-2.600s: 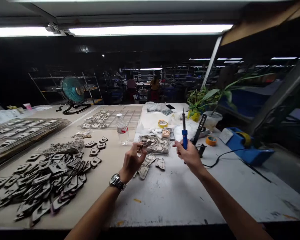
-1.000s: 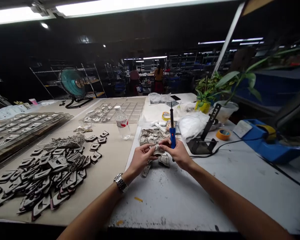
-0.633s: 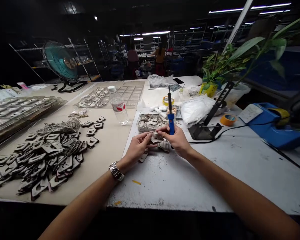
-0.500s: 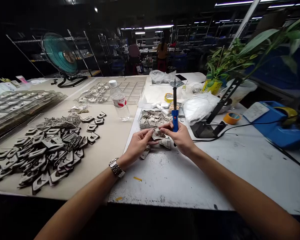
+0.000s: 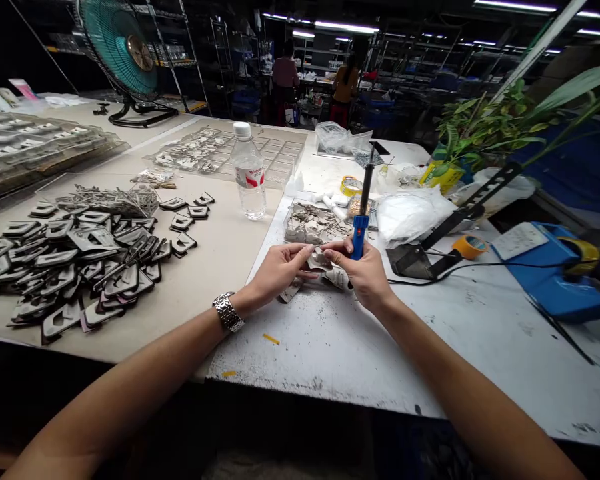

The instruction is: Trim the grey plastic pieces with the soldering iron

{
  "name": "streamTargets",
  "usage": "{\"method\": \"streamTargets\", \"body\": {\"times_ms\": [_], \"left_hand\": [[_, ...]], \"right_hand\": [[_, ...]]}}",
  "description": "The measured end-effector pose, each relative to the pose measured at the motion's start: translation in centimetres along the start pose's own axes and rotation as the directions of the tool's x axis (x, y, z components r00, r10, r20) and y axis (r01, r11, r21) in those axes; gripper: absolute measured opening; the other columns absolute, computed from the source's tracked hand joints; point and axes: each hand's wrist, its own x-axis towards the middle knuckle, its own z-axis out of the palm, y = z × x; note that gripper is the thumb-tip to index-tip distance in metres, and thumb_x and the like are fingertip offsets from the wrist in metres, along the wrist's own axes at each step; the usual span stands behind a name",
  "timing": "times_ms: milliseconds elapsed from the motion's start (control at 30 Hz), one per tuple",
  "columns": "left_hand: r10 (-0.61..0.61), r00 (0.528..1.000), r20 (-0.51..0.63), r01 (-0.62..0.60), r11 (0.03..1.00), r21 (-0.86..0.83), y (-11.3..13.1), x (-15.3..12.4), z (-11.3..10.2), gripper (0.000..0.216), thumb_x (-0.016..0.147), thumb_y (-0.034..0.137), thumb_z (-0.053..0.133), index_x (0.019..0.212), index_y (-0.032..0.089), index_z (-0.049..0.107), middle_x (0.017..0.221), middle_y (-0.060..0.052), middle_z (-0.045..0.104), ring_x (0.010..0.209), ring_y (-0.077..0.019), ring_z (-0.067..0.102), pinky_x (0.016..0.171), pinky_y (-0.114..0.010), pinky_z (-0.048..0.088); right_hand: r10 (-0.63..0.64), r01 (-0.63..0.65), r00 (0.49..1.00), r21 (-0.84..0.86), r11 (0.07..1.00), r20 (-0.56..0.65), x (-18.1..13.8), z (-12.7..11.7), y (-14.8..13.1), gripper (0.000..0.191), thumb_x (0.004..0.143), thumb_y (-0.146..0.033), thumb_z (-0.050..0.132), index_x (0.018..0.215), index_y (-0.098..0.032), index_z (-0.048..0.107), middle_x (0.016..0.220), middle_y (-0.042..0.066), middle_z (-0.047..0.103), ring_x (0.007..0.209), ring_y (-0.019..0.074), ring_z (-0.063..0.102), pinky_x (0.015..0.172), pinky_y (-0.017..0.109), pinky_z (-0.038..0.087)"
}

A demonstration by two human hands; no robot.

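Observation:
My left hand [image 5: 279, 272], with a metal watch on its wrist, is closed on a small pale grey flat part [image 5: 321, 260]. Thumb and fingertips of my right hand [image 5: 369, 275] meet the same part from the other side. Held in that right hand is a soldering iron [image 5: 360, 233] with a blue handle, its tip pointing up and a small red light on it. Beneath my hands lie more pale pieces [image 5: 291, 291], partly hidden by my fingers. Just behind is a clear tray [image 5: 289, 233] heaped with small grey scraps.
Left, many dark-edged frame-shaped parts [image 5: 95, 243] lie piled. A water bottle [image 5: 250, 177] stands behind my left hand. To the right are a black metal stand [image 5: 414, 261], orange tape [image 5: 470, 247], a cable and a blue tape dispenser [image 5: 555, 267]. A fan [image 5: 125, 53] stands at the back left.
The view has tilted down and shifted, so the bench items sit higher in the picture. My hands stay together on the small part, and the soldering iron leans a little more to the right.

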Motion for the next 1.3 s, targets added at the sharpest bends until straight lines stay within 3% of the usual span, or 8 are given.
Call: {"method": "streamTargets", "body": {"times_ms": [267, 467, 833, 1033, 1300], "left_hand": [[0.007, 1.000, -0.028, -0.008, 0.999, -0.039, -0.45, 0.04, -0.04, 0.044, 0.096, 0.053, 0.084, 0.117, 0.014, 0.085, 0.116, -0.013, 0.084, 0.099, -0.0237, 0.082, 0.086, -0.037, 0.072], [-0.005, 1.000, -0.012, 0.005, 0.999, -0.035, 0.19, -0.21, 0.08, 0.044, 0.098, 0.055, 0.081, 0.115, 0.015, 0.087, 0.106, -0.013, 0.086, 0.092, -0.0230, 0.084, 0.083, -0.034, 0.071], [0.029, 0.999, -0.038, -0.029, 0.999, -0.014, 0.22, -0.28, 0.18, 0.043, 0.097, 0.058, 0.082, 0.101, 0.015, 0.086, 0.098, -0.010, 0.083, 0.084, -0.0216, 0.082, 0.081, -0.034, 0.071], [0.035, 0.999, -0.017, -0.035, 0.999, 0.007, 0.19, -0.39, 0.21, 0.045, 0.099, 0.060, 0.079, 0.111, 0.017, 0.088, 0.114, -0.012, 0.085, 0.093, -0.0224, 0.081, 0.084, -0.036, 0.072], [0.022, 0.999, -0.023, -0.021, 0.999, 0.035, 0.25, -0.60, 0.19, 0.043, 0.101, 0.056, 0.079, 0.113, 0.017, 0.089, 0.109, -0.011, 0.085, 0.088, -0.0212, 0.082, 0.084, -0.036, 0.072]], "right_hand": [[-0.007, 0.007, 1.000, -0.021, 1.000, 0.006, -0.14, 0.15, 0.24, 0.061, 0.072, -0.046, 0.104, 0.080, -0.027, 0.046, 0.099, 0.004, 0.085, 0.094, 0.0238, 0.076, 0.096, 0.043, 0.061], [0.082, -0.081, 0.996, 0.061, 0.995, -0.024, -0.35, 0.32, 0.14, 0.061, 0.070, -0.042, 0.106, 0.081, -0.027, 0.048, 0.100, 0.003, 0.085, 0.093, 0.0228, 0.076, 0.092, 0.040, 0.061], [0.149, -0.143, 0.987, 0.112, 0.983, -0.052, -0.46, 0.33, -0.21, 0.068, 0.062, -0.044, 0.109, 0.081, -0.028, 0.045, 0.101, 0.002, 0.085, 0.101, 0.0252, 0.078, 0.101, 0.042, 0.060], [0.152, -0.149, 0.988, 0.086, 0.985, -0.029, -0.48, 0.25, -0.22, 0.068, 0.063, -0.049, 0.108, 0.081, -0.028, 0.047, 0.100, 0.003, 0.085, 0.102, 0.0272, 0.078, 0.099, 0.044, 0.060], [0.144, -0.144, 0.990, 0.086, 0.986, 0.001, -0.44, 0.28, -0.25, 0.068, 0.061, -0.049, 0.109, 0.079, -0.027, 0.048, 0.097, 0.002, 0.085, 0.095, 0.0250, 0.076, 0.096, 0.042, 0.060]]}}
